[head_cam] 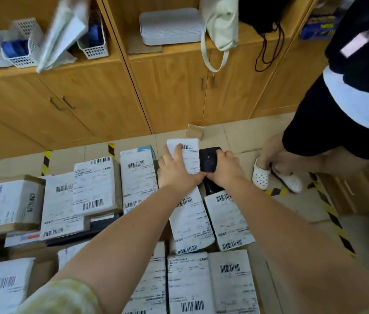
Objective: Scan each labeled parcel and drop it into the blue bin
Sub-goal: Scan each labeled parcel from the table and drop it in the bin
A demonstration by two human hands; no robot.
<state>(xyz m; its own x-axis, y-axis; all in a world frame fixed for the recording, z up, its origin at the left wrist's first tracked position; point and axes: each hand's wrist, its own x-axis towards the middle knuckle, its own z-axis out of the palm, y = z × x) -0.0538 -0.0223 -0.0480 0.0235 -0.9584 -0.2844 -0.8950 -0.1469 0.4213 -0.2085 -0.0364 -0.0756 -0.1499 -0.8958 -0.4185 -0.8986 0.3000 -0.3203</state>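
Parcel and scanner held together, above the far edge of the stack.
Left hand [175, 172] grips the parcel [190, 155]: fingers lie across its white barcode label, thumb pinches the lower edge. Right hand [225, 168] is wrapped round the black scanner [209, 162], which touches the parcel's right side. Other labelled parcels [95, 186] lie flat below both forearms, labels up. Second person [337, 123] in white clogs [261, 176] stands right, by the wooden cabinets [174, 94].
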